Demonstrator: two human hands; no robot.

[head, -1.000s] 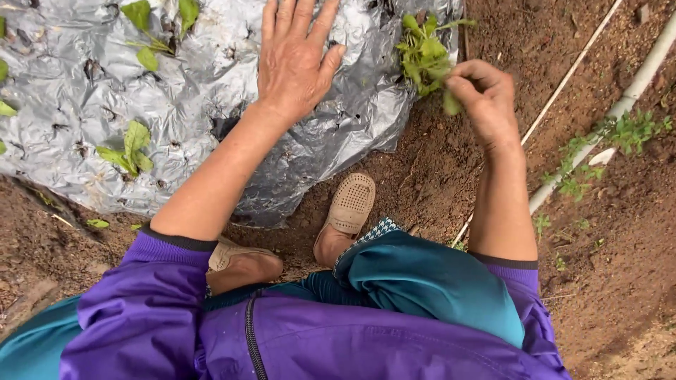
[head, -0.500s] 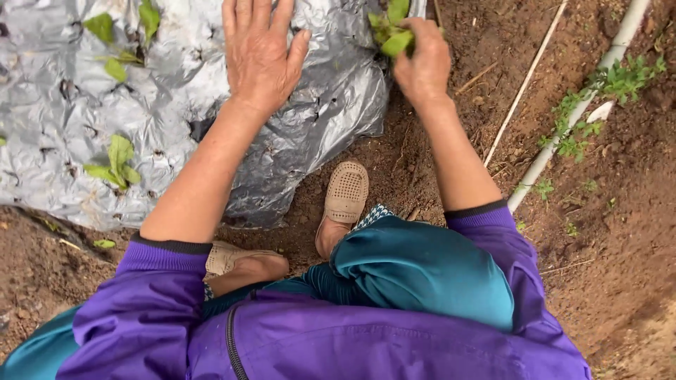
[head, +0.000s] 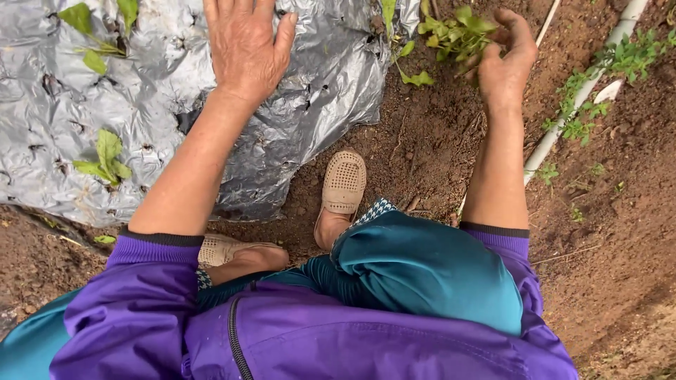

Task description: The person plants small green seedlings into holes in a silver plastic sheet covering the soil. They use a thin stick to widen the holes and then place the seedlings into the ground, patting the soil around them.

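My left hand (head: 243,48) lies flat, fingers spread, on a crinkled silver plastic sheet (head: 56,134) that covers the soil bed. My right hand (head: 505,62) is over bare brown soil to the right of the sheet and grips a bunch of small green seedlings (head: 459,34). One loose seedling (head: 412,70) lies at the sheet's right edge, left of my right hand. Other seedlings stand in holes in the sheet, one at the left (head: 105,160) and one at the top left (head: 98,35).
A white pipe (head: 577,112) runs diagonally across the soil on the right, with small green weeds (head: 620,56) along it. My two beige shoes (head: 343,184) stand on soil below the sheet. My purple sleeves and teal trousers fill the bottom.
My right hand has moved from the sheet's edge to the right, over bare soil, still with seedlings in it. One seedling now lies at the sheet's edge. My left hand stays flat.
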